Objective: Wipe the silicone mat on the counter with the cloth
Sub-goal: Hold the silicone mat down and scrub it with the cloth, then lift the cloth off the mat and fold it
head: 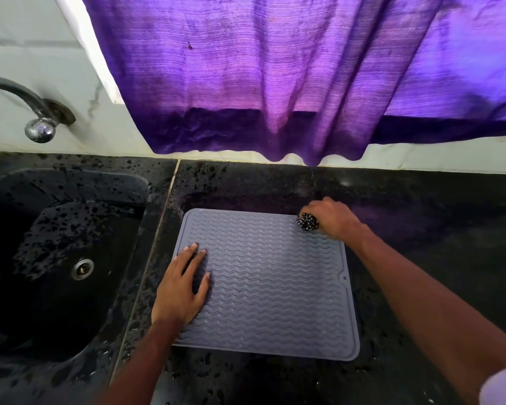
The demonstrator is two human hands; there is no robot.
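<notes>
A grey silicone mat [275, 287] with a wavy ribbed surface lies flat on the black speckled counter [421, 229]. My left hand [181, 287] rests flat on the mat's left side, fingers straight and spread. My right hand [333, 217] is at the mat's far right corner and grips a bunched dark cloth with white speckles [307, 222], which touches the mat there.
A black sink [56, 258] with a metal drain [83, 268] lies left of the mat. A chrome tap [35, 118] juts from the tiled wall above it. A purple curtain [275, 83] hangs down to the counter's back edge.
</notes>
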